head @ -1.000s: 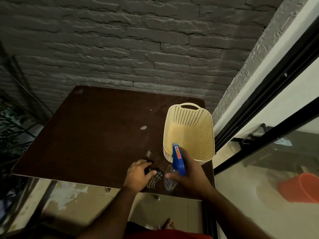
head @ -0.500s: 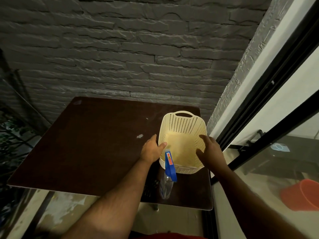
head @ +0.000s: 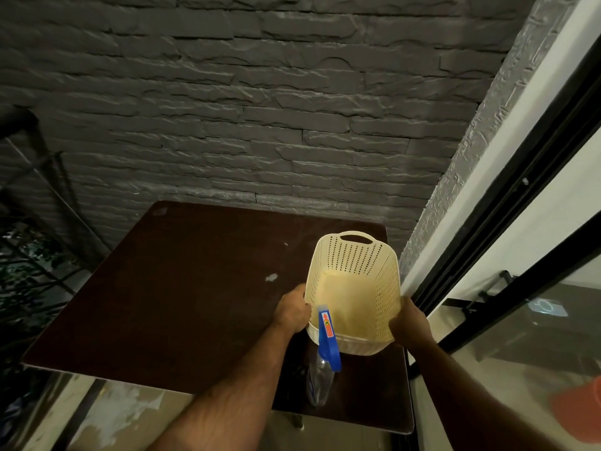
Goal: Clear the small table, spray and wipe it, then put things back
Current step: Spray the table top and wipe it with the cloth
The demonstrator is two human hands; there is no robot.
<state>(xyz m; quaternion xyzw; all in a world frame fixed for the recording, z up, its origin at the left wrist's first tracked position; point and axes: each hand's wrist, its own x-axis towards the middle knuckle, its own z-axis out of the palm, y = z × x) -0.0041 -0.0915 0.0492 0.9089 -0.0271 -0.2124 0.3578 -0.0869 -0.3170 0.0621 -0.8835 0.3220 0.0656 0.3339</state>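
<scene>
Half a second ago our hands were reaching; now the left hand [head: 292, 312] and right hand [head: 410, 322] grip the cream basket [head: 354, 288] at its sides, at the table's [head: 182, 304] 4 o'clock corner. We judge clearing has started; the spray bottle [head: 322, 372] waits at 6 o'clock of the basket.

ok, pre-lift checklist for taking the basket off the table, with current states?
1. Left hand grips the basket on its left wall: ok.
2. Right hand grips the right wall: ok.
3. Basket holds nothing: ok, only the bare bottom shows.
4. Spray bottle clear of the lift path: not ok, it stands right at the basket's near wall, its blue head overlapping the rim in view.
5. Basket already off the table: cannot tell.
6. Cloth located: cannot tell, the dark spot by the bottle is unclear.
</scene>
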